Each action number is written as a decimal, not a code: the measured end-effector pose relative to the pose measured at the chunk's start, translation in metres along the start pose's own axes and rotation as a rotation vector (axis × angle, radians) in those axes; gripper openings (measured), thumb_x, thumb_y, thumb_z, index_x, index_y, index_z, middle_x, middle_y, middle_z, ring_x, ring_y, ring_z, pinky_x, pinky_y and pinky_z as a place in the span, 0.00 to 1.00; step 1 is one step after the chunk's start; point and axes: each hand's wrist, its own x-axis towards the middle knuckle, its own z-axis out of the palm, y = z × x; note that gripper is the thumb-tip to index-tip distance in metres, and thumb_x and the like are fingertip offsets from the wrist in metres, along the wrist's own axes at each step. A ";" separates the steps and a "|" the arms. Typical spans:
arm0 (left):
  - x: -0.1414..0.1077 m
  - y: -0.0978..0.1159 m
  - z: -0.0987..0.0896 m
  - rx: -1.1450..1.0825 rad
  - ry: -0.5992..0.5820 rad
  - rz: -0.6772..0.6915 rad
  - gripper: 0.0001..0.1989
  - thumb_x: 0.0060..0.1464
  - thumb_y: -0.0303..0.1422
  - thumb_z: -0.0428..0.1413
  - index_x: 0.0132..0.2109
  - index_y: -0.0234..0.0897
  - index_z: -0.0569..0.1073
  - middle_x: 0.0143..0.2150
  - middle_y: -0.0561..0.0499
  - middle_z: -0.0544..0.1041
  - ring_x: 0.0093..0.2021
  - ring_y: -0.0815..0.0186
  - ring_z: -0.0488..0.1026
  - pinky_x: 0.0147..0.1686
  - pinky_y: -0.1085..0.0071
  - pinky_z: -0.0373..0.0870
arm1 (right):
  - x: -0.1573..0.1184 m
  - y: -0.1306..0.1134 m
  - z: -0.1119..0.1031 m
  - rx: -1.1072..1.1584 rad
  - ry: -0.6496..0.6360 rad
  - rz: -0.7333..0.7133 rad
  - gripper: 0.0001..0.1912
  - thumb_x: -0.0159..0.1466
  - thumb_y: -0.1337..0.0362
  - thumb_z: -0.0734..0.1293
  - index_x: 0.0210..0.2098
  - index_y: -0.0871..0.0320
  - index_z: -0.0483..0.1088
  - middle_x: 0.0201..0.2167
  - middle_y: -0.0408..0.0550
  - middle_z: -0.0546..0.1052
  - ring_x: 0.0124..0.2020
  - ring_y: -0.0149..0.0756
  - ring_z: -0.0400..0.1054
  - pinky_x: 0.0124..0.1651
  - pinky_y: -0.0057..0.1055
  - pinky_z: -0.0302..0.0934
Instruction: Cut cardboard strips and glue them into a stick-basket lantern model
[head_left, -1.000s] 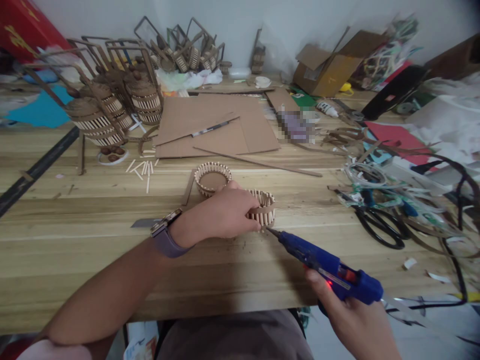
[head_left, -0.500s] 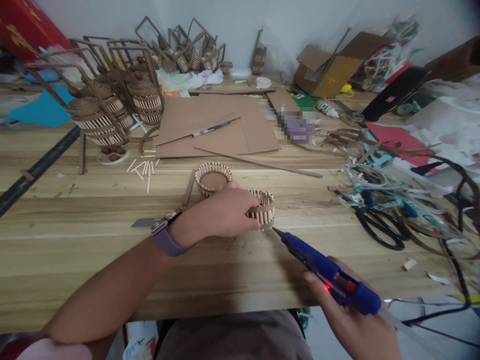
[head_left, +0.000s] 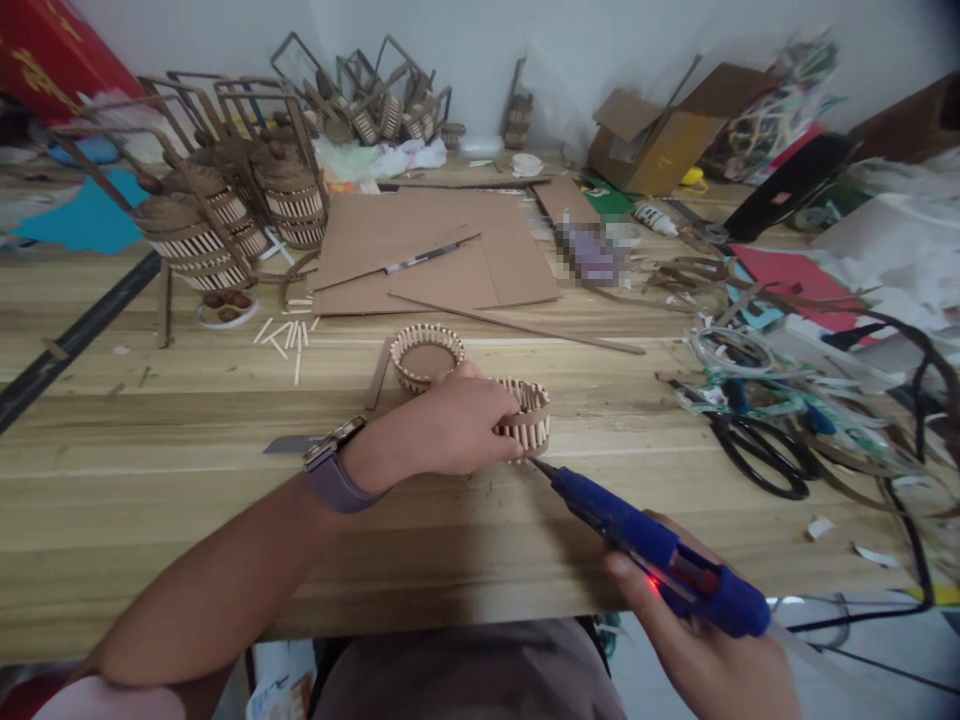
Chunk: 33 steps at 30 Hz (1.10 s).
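My left hand is closed on a small round basket made of short pale sticks and a brown band; part of it is hidden behind the fingers. My right hand grips a blue hot glue gun with a red light glowing on its side. The gun's dark nozzle points at the lower edge of the basket, close to or touching it. Just behind my left hand stands a second round basket with a brown base inside. A brown strip lies beside it, and a grey blade shows by my watch.
Loose sticks lie at left, near finished lantern-like baskets with tall handles. Cardboard holding a pen-like cutter lies behind. At right are black-handled scissors, tangled strips and a cord. A cardboard box stands at back.
The glue gun in my right hand has shifted slightly left, bringing its nozzle under the edge of the basket. My left hand and the basket have hardly moved.
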 end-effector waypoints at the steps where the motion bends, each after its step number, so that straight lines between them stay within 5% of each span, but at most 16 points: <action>1: 0.000 0.000 0.000 -0.001 -0.001 -0.001 0.15 0.59 0.37 0.56 0.26 0.35 0.68 0.29 0.51 0.75 0.42 0.59 0.71 0.45 0.66 0.60 | -0.001 0.000 0.001 -0.002 0.007 0.000 0.21 0.66 0.43 0.62 0.28 0.51 0.71 0.23 0.42 0.74 0.25 0.37 0.71 0.27 0.29 0.64; 33: 0.001 0.000 0.000 -0.018 -0.009 -0.005 0.13 0.59 0.36 0.56 0.27 0.35 0.70 0.31 0.50 0.77 0.44 0.58 0.71 0.45 0.66 0.61 | 0.002 -0.001 0.004 -0.001 0.016 0.043 0.24 0.64 0.39 0.62 0.27 0.51 0.72 0.22 0.43 0.74 0.23 0.37 0.70 0.27 0.29 0.64</action>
